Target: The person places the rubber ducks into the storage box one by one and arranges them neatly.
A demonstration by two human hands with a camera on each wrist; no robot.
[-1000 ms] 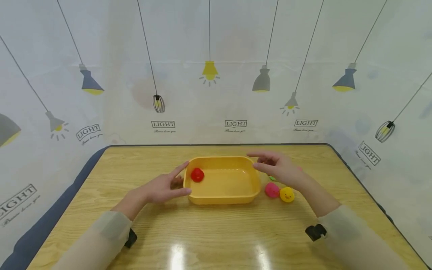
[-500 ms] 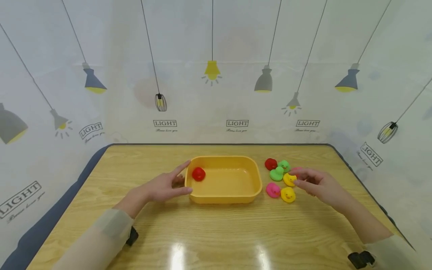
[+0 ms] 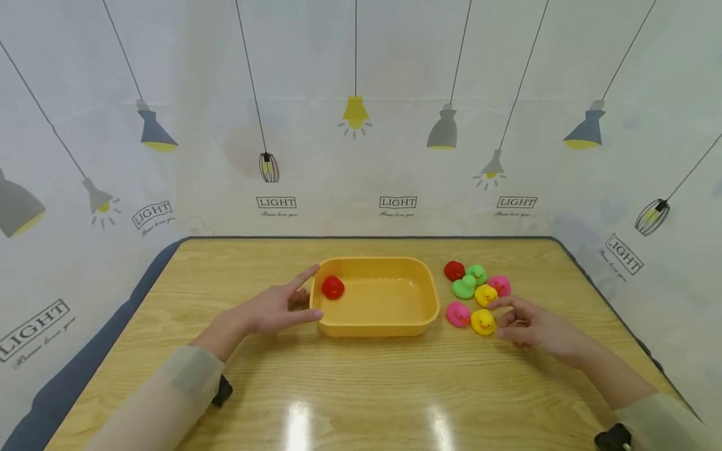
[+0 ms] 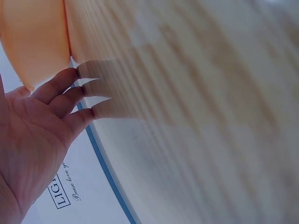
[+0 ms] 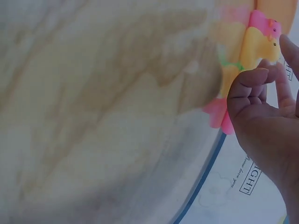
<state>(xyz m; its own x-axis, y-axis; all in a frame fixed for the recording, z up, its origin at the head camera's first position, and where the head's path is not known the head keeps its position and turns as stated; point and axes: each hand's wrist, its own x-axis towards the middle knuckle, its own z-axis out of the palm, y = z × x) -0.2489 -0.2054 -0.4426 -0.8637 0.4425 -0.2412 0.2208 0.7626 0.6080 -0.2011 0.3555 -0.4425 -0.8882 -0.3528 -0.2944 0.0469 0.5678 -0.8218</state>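
In the head view a yellow plastic basin (image 3: 375,329) stands mid-table with a red rubber duck (image 3: 333,287) at its left end. My left hand (image 3: 273,309) rests against that end, fingers spread, index finger and thumb at the rim. To the basin's right, my right hand (image 3: 541,329) hovers beside a yellow rubber duck (image 3: 483,322), thumb and forefinger apart, nothing held. Its index fingertip lies close to another yellow duck (image 3: 486,295); whether it touches cannot be told. In the right wrist view the lower fingers (image 5: 245,86) are bent.
Around the right hand sit a pink duck (image 3: 458,314), another pink duck (image 3: 500,286), a dark red duck (image 3: 454,270) and two green ducks (image 3: 464,287). Behind the wooden table (image 3: 361,388) rises a curtain (image 3: 333,219) printed with lamps.
My right hand has moved from over the basin's far right corner to the right, then nearer to me beside the front yellow duck. The left hand stays at the basin.
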